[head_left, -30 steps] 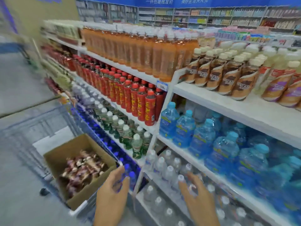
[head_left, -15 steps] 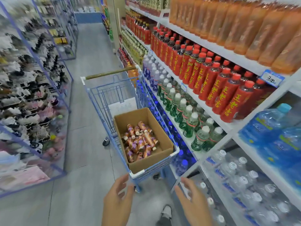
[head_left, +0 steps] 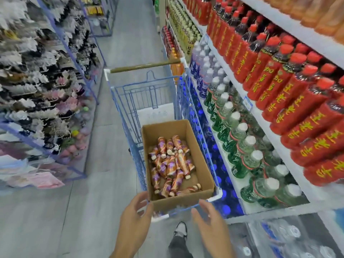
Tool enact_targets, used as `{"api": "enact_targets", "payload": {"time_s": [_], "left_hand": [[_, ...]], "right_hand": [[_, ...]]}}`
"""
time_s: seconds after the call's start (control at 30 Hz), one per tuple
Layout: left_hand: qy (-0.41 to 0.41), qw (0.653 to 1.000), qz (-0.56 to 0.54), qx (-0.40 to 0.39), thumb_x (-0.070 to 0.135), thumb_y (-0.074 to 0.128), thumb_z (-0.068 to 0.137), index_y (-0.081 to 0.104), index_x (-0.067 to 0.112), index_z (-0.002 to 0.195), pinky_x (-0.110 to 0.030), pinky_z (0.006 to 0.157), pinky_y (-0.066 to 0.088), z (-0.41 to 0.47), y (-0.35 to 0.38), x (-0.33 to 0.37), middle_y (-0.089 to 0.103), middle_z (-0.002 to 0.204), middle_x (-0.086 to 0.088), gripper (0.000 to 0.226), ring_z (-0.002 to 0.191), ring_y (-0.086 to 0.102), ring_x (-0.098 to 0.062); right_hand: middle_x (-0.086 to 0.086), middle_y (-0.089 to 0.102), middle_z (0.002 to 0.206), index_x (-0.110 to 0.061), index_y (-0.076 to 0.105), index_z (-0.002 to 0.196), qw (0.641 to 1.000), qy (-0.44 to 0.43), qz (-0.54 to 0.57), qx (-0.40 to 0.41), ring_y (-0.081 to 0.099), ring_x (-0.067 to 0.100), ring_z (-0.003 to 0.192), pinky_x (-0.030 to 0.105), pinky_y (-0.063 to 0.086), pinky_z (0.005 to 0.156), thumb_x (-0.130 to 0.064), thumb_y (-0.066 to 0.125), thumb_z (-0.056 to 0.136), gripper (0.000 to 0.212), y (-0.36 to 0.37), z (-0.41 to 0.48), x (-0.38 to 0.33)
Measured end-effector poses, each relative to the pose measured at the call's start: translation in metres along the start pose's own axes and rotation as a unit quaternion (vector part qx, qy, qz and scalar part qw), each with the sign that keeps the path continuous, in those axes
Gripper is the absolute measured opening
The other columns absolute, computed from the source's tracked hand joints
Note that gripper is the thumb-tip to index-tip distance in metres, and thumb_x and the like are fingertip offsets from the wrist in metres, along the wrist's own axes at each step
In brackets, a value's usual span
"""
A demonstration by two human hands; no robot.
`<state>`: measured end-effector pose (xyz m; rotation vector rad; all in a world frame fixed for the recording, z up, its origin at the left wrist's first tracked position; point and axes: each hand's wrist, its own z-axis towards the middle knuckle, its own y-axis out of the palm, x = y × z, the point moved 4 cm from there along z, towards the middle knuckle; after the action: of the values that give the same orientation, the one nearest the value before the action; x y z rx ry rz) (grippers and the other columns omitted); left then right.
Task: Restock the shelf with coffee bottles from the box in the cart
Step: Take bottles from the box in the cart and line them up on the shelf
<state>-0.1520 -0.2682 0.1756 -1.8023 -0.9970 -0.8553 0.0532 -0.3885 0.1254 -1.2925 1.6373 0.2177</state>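
Both hands empty, each grip wide, with the fingers loosely spread and nothing held. The left hand point(head_left: 134, 220) reaches toward the near left corner of the open brown cardboard box point(head_left: 178, 202); whether its fingertips touch the box cannot be told. The right hand point(head_left: 212, 226) hovers just beside the near right corner.

The box sits at the near end of the blue wire shopping cart point(head_left: 130, 101), and in it the small plastic coffee bottles point(head_left: 171, 164) lie jumbled on their sides in a loose heap. Each has an orange-brown and purple wrap with a pale cap.

The bottles are probably light and stiff enough to take in one hand. The glossy wrap may be slippery, so a hold round the middle of the body seems safer than one at the cap. Because they lie crossed, lifting a top bottle first should avoid disturbing the rest.

To the right of the cart stands the white shelf point(head_left: 260, 116), which carries rows of red-labelled bottles point(head_left: 290, 101) above green bottles point(head_left: 242, 146). No shelf space for coffee shows in this view.
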Motion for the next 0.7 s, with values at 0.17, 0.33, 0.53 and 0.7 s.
{"api": "enact_targets", "payload": {"time_s": [0.17,0.33,0.53,0.7], "left_hand": [[-0.018,1.000,0.011,0.016,0.015,0.064,0.097,0.063,0.027,0.119,-0.016,0.084,0.048,0.052,0.023,0.022,0.066,0.113,0.016,0.025,0.103,0.063,0.001],[-0.056,0.998,0.017,-0.017,0.014,0.065,0.097,0.062,0.024,0.116,-0.003,0.068,0.047,0.101,0.054,0.015,0.066,0.110,0.014,0.022,0.094,0.062,0.008],[-0.253,0.963,-0.025,-0.088,0.030,0.065,0.094,0.062,0.017,0.116,-0.044,0.102,0.051,0.211,0.100,-0.050,0.068,0.112,-0.002,0.026,0.104,0.064,-0.021],[-0.351,0.932,-0.060,-0.072,0.037,0.065,0.087,0.065,0.012,0.123,-0.041,0.095,0.054,0.317,0.137,-0.116,0.071,0.117,-0.011,0.043,0.100,0.067,-0.031]], "right_hand": [[-0.020,0.065,0.124,-0.036,0.063,0.122,0.999,-0.007,-0.036,-0.030,0.058,0.007,0.120,0.033,0.045,0.105,-0.047,0.068,0.090,0.034,-0.013,0.054,-0.018],[-0.017,0.068,0.121,-0.036,0.065,0.118,0.999,0.029,-0.024,-0.020,0.061,0.008,0.117,0.037,0.048,0.103,-0.043,0.070,0.089,0.030,-0.018,0.083,-0.030],[-0.014,0.064,0.125,-0.035,0.060,0.122,0.995,0.097,-0.013,-0.036,0.057,0.007,0.120,0.026,0.042,0.100,-0.038,0.068,0.093,0.030,-0.003,0.098,-0.044],[-0.018,0.067,0.122,-0.038,0.064,0.121,0.988,0.151,0.009,0.009,0.059,0.000,0.117,0.027,0.045,0.102,-0.042,0.071,0.089,0.034,0.017,0.114,-0.053]]}}
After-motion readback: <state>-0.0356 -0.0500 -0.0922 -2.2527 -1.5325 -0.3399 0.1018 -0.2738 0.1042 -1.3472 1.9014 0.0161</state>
